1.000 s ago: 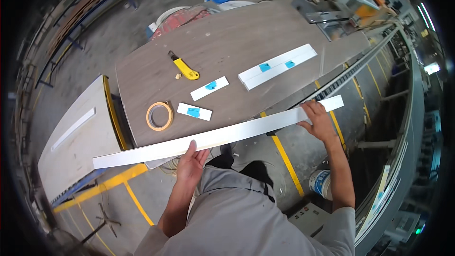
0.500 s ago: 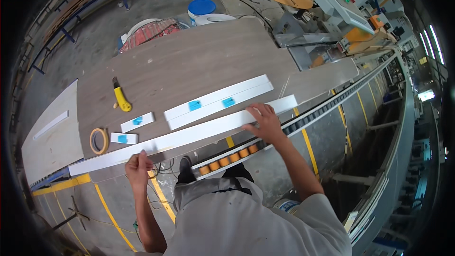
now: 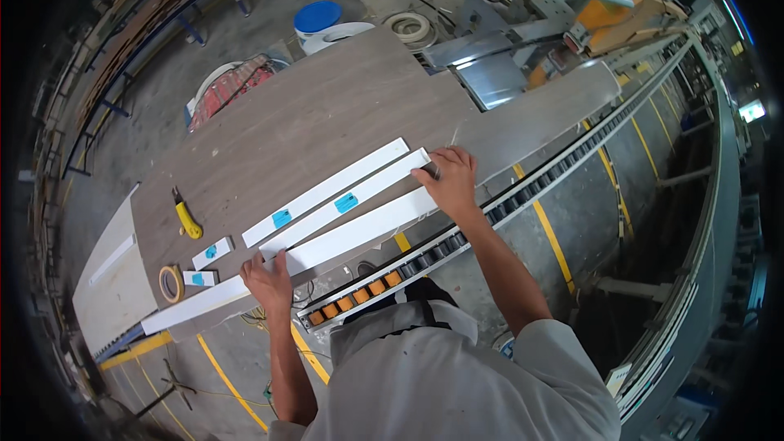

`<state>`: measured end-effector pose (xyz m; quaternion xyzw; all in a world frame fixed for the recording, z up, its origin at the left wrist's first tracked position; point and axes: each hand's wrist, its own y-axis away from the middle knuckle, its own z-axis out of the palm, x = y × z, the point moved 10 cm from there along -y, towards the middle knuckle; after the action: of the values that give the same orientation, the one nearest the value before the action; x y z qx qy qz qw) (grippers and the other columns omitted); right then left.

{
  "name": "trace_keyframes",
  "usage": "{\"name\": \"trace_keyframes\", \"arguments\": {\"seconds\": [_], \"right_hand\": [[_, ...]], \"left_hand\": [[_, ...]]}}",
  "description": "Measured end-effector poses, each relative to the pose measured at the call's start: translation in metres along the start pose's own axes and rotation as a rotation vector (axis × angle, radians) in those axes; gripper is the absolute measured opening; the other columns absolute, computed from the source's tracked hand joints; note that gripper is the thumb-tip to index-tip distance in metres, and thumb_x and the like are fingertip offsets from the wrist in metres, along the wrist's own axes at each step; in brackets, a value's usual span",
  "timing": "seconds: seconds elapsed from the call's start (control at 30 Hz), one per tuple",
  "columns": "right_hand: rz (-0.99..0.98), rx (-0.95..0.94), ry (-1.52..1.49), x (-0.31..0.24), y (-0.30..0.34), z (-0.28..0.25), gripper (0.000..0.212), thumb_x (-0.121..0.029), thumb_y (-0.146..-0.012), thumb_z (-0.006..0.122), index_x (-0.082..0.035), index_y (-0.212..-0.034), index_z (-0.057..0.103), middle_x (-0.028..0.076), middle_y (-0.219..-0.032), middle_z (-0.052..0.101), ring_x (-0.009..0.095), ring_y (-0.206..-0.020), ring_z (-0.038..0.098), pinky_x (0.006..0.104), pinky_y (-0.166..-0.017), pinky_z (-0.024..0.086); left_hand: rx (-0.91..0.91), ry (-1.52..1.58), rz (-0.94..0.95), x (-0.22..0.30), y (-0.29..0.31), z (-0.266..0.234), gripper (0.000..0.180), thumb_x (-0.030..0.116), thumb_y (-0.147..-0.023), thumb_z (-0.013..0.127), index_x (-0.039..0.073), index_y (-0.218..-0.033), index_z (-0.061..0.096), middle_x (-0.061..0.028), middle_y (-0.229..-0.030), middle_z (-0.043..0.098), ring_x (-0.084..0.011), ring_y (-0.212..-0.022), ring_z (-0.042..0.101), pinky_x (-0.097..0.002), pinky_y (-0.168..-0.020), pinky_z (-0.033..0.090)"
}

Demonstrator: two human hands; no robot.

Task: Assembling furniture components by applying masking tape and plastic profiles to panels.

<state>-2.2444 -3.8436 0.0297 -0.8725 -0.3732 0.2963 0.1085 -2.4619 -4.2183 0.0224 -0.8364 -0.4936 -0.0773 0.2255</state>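
Two white strips with blue labels lie side by side on the wood-grain tabletop (image 3: 327, 106), a narrow gap between them. My right hand (image 3: 447, 180) has its fingers closed on the right end of the nearer labelled strip (image 3: 367, 190). At that strip's left end, my left hand (image 3: 268, 282) grips it between thumb and fingers. The farther labelled strip (image 3: 327, 188) is untouched. Along the table's near edge lies a longer white strip (image 3: 196, 300), partly covered by both hands.
Left of the strips are two short white labelled pieces (image 3: 214, 251), a tape roll (image 3: 171, 284) and a yellow utility knife (image 3: 189, 220). A roller conveyor (image 3: 441, 253) runs along the near side. Machinery (image 3: 604, 20) stands at the far right, a blue-lidded bucket (image 3: 317, 18) beyond the table.
Both hands have left the long strip and taken the ends of the nearer labelled strip. That strip has come apart from its neighbour, toward me. The view has shifted somewhat.
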Motion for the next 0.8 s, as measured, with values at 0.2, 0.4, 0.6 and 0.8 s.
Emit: {"name": "trace_keyframes", "arguments": {"seconds": [0.2, 0.4, 0.6, 0.8], "right_hand": [[-0.036, -0.024, 0.002, 0.013, 0.013, -0.021, 0.037, -0.034, -0.075, 0.08, -0.005, -0.097, 0.072, 0.009, -0.104, 0.069, 0.033, -0.112, 0.057, 0.0469, -0.098, 0.04], [-0.197, -0.398, -0.127, 0.022, -0.027, 0.014, 0.027, -0.03, -0.082, 0.073, -0.008, -0.098, 0.073, 0.012, -0.093, 0.071, 0.033, -0.087, 0.066, 0.04, -0.078, 0.054], [-0.207, -0.765, -0.118, 0.025, -0.061, 0.049, 0.016, -0.021, -0.081, 0.067, -0.008, -0.083, 0.076, 0.014, -0.079, 0.071, 0.033, -0.07, 0.067, 0.0378, -0.07, 0.055], [-0.189, -0.738, -0.241, 0.018, -0.053, 0.041, 0.011, -0.013, -0.078, 0.063, -0.005, -0.078, 0.072, 0.016, -0.076, 0.069, 0.035, -0.069, 0.066, 0.0401, -0.066, 0.054]], "left_hand": [[0.031, 0.081, 0.09, 0.013, 0.002, -0.013, 0.035, 0.023, -0.08, 0.077, -0.006, -0.097, 0.066, -0.022, -0.093, 0.062, -0.0411, -0.096, 0.055, -0.0514, -0.089, 0.043], [-0.02, 0.076, 0.091, 0.016, -0.002, -0.006, 0.048, 0.025, -0.083, 0.076, -0.002, -0.121, 0.063, -0.0208, -0.103, 0.061, -0.0396, -0.1, 0.055, -0.0492, -0.092, 0.043], [-0.083, 0.088, 0.083, 0.021, 0.0, -0.002, 0.044, 0.022, -0.084, 0.076, 0.003, -0.122, 0.064, -0.0194, -0.105, 0.063, -0.0371, -0.101, 0.057, -0.046, -0.091, 0.044], [-0.118, 0.092, 0.05, 0.016, 0.001, 0.001, 0.044, 0.023, -0.087, 0.074, 0.002, -0.124, 0.063, -0.0201, -0.107, 0.062, -0.0359, -0.099, 0.059, -0.0437, -0.087, 0.048]]}}
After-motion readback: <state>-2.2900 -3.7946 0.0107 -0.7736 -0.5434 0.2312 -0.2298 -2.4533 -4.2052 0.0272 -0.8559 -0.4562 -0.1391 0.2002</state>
